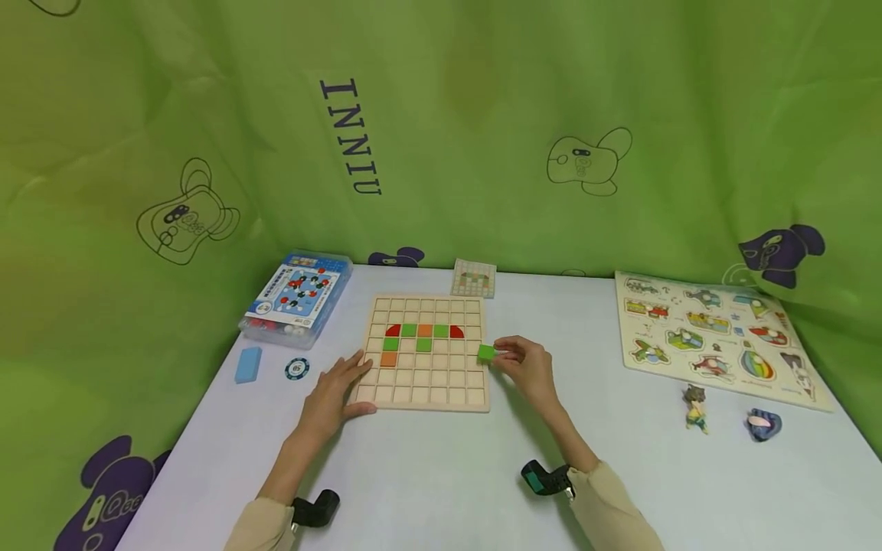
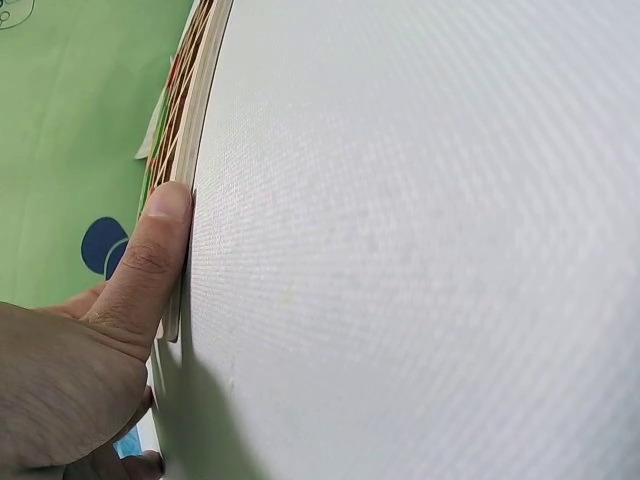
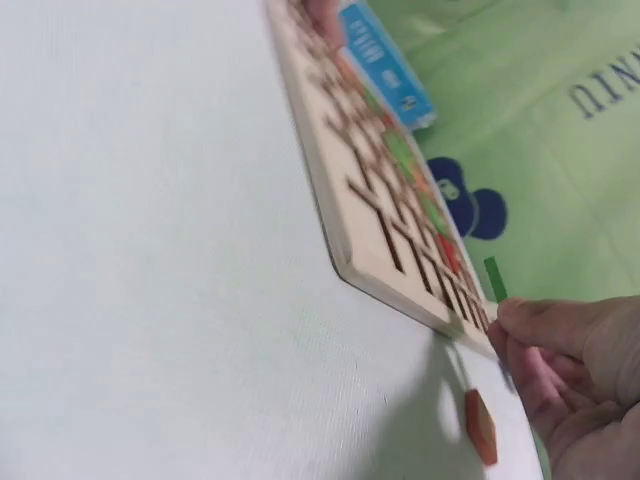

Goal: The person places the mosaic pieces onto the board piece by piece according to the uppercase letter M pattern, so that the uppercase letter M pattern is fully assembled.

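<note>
A wooden grid board (image 1: 420,394) lies on the white table, with red, green and orange tiles in some of its cells. My left hand (image 1: 334,394) rests at its near left corner, fingers straight along the left side. The left thumb (image 2: 150,255) lies against the near edge. At the right edge of the board, my right hand (image 1: 527,367) pinches a green square tile (image 1: 486,353) between thumb and fingertips. The right wrist view shows that tile edge-on (image 3: 495,279), raised by the board's rim. Below those fingers appears a small orange piece (image 3: 481,428).
Behind the board stands a pattern card (image 1: 474,278). To the left are a boxed set (image 1: 296,298), a blue block (image 1: 248,365) and a round chip (image 1: 297,369). A picture puzzle board (image 1: 717,337), a cat figure (image 1: 695,409) and a blue figure (image 1: 762,424) lie right.
</note>
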{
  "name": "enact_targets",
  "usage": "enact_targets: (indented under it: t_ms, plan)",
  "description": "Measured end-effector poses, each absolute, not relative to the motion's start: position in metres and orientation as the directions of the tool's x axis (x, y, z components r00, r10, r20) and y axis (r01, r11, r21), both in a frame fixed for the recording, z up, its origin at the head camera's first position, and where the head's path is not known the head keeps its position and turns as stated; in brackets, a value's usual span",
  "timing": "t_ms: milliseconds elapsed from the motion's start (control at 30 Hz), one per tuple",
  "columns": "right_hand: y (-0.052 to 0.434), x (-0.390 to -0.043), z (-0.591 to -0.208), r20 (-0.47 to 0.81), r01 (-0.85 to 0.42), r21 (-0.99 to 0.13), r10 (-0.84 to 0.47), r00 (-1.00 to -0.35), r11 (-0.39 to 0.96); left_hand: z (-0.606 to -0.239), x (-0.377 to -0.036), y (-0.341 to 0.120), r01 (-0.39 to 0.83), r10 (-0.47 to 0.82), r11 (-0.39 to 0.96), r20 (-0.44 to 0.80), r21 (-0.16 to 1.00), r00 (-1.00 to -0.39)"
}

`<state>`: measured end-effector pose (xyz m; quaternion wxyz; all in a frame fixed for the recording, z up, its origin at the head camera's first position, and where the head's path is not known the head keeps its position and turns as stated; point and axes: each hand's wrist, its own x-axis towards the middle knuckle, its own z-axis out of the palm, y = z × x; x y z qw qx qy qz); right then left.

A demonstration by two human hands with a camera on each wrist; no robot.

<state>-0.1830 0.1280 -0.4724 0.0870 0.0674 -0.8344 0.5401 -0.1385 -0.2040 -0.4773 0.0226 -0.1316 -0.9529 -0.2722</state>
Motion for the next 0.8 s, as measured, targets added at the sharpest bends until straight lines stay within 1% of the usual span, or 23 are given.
enact_targets:
  t_ms: [100, 233, 467, 633, 800]
  plan:
    - [0.119, -0.192, -0.473, 0.245, -0.237, -0.855, -0.043, -0.969, 0.461, -0.478, -0.138, -0.205, 0.265, 0.239, 0.818, 0.117, 0.510, -0.964]
    - [0.108, -0.201, -0.473, 0.264, -0.273, -0.826, -0.089, -0.960, 0.492, -0.479, -0.138, -0.205, 0.265, 0.238, 0.821, 0.118, 0.506, -0.964]
    - [0.091, -0.212, -0.474, 0.287, -0.336, -0.796, -0.176, -0.942, 0.503, -0.478, -0.138, -0.204, 0.273, 0.239, 0.817, 0.132, 0.508, -0.962]
    - [0.090, -0.210, -0.467, 0.229, -0.300, -0.798, -0.198, -0.953, 0.523, -0.477, -0.137, -0.203, 0.273, 0.238, 0.817, 0.134, 0.508, -0.962]
    - [0.114, -0.201, -0.460, 0.185, -0.232, -0.816, -0.140, -0.973, 0.529, -0.478, -0.137, -0.204, 0.264, 0.233, 0.814, 0.126, 0.517, -0.964]
